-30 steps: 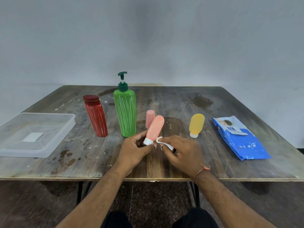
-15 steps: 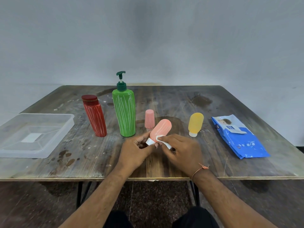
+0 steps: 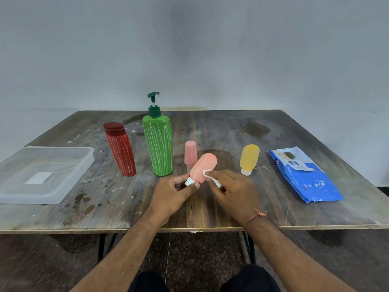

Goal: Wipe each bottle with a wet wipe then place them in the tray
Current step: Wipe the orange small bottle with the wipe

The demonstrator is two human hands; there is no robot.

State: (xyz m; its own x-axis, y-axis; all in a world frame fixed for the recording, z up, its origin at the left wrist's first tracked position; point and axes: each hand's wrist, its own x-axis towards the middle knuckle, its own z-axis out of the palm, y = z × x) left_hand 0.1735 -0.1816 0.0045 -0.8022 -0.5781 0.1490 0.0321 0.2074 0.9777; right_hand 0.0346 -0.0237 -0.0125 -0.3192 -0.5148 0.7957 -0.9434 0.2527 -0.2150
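Tray point(image 3: 69, 163) is sitting empty at the far left of the table point(image 3: 273, 216), so by the look of it no bottle is finished yet. Moving right, a red bottle point(image 3: 121, 152) and a green pump bottle point(image 3: 158, 144) are standing upright, untouched for all the view shows. Next, a small pink bottle point(image 3: 190, 153) is standing behind the hands. The left hand point(image 3: 171, 196) is pinching the white cap end of a second pink bottle point(image 3: 203, 167), holding it tilted above the table. The right hand point(image 3: 229, 191) is gripping a white wipe point(image 3: 208, 174) and pressing it against that bottle's side. Further right, a yellow bottle point(image 3: 249, 159) is resting on its cap, and a blue wipe pack point(image 3: 305, 173) is lying at the far right. Judging from this, the first wipe is under way and four bottles are waiting.
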